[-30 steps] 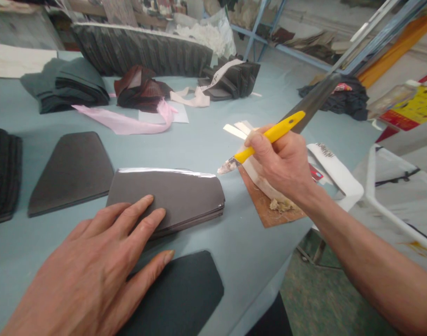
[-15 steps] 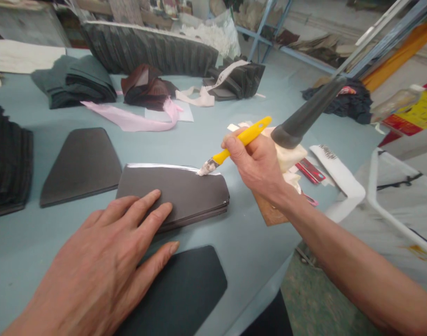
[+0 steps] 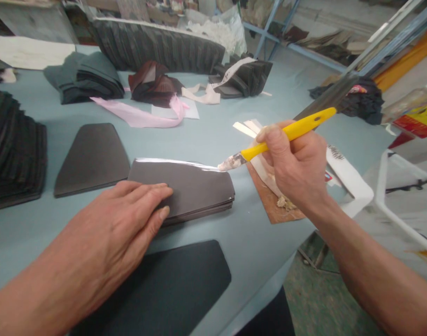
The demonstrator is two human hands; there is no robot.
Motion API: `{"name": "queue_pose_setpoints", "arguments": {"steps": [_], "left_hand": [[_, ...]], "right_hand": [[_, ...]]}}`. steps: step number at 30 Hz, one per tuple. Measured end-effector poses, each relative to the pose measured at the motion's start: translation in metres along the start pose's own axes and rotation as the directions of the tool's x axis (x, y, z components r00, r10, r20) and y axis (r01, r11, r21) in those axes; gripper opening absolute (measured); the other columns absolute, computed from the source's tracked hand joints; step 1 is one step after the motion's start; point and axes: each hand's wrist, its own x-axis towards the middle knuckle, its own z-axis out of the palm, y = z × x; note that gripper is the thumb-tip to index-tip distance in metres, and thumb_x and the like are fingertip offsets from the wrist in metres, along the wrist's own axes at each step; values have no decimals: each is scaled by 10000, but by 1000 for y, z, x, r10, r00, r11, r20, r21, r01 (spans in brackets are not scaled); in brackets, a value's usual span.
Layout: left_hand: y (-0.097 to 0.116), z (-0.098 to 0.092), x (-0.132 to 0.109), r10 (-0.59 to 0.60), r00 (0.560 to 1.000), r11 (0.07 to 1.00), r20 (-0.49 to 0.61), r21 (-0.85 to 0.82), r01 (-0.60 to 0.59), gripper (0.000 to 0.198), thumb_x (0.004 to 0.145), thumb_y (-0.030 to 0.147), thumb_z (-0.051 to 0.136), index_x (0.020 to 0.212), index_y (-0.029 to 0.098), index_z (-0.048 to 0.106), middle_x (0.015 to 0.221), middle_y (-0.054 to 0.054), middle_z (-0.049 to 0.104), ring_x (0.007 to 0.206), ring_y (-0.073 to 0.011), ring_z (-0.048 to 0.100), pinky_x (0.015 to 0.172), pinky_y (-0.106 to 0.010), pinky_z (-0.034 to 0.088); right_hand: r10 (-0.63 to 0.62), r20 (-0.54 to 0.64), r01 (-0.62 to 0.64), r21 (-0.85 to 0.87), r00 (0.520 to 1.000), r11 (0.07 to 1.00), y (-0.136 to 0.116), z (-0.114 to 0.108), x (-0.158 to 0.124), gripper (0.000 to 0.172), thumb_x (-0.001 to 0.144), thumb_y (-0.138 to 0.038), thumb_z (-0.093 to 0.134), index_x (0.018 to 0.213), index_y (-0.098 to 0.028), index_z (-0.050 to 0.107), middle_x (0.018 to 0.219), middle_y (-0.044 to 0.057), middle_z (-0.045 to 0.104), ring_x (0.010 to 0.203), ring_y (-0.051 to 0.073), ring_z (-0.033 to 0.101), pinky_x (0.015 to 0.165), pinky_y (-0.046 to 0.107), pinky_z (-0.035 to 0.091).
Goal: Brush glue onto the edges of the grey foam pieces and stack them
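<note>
Left hand (image 3: pixel 122 224), fingers extended and flat, presses on the near edge of a stack of dark cut pieces (image 3: pixel 199 186) lying mid-surface (image 3: pixel 206 135). Right hand (image 3: pixel 297 163), closed around a yellow-handled brush (image 3: pixel 286 135), has its whitish tip at the stack's far right corner, near a brown board (image 3: pixel 269 203).

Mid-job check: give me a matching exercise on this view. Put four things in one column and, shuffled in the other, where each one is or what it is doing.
Things
1. left hand
2. right hand
3. pink ribbon
4. brown board

Places and states
A. grips the yellow-handled brush
B. lies at the right edge of the table, under the right wrist
C. rests on the stack of dark pieces
D. lies farther back, in front of the dark fabric bundles

Pairs: 1-C, 2-A, 3-D, 4-B
</note>
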Motion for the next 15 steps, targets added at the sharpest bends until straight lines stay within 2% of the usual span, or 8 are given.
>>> {"name": "queue_pose_setpoints", "arguments": {"steps": [1, 3, 6, 11, 15], "left_hand": [[-5, -6, 5, -15, 999, 998, 28, -55, 17, 507, 1082, 493, 337, 1324, 275, 725, 1221, -40, 801, 1111, -270, 732, 1045, -400, 575], [-16, -17, 17, -72, 988, 983, 135, -158, 93, 473, 1068, 460, 356, 1278, 272, 736, 1191, -29, 799, 1062, -250, 738, 1039, -383, 575], [-34, -28, 35, -56, 971, 940, 232, -316, 130, 405, 1028, 433, 423, 1196, 284, 761, 1191, -12, 813, 1074, -226, 742, 1023, -362, 575], [-53, -32, 49, -9, 936, 817, 352, -538, 210, 368, 934, 384, 520, 1158, 208, 753, 1207, -45, 815, 1143, -212, 751, 1087, -375, 577], [-53, -33, 50, -35, 921, 786, 387, -558, 265, 400, 855, 373, 545, 1160, 220, 755, 1171, -17, 809, 1152, -214, 749, 1078, -363, 574]], "right_hand": [[22, 1, -22, 64, 1000, 998, -9, 6, -3, 458, 1022, -646, 649, 842, -231, 721, 595, -39, 524, 519, 108, 479, 488, 284, 364], [40, -6, -39, 185, 999, 982, -26, 17, -9, 410, 1007, -599, 703, 831, -231, 728, 565, -51, 486, 478, 98, 437, 439, 285, 303], [14, 16, -17, 256, 1000, 967, -47, 34, -19, 376, 1012, -548, 721, 798, -239, 737, 557, -38, 499, 469, 108, 451, 421, 310, 298], [-89, 129, 61, 205, 988, 977, -64, 58, -29, 414, 1066, -527, 642, 780, -247, 750, 715, -2, 675, 532, 100, 510, 500, 312, 414], [-119, 247, 61, 232, 962, 971, -73, 78, -34, 381, 1075, -516, 629, 818, -255, 733, 754, -16, 705, 523, 89, 506, 530, 298, 472]]}}
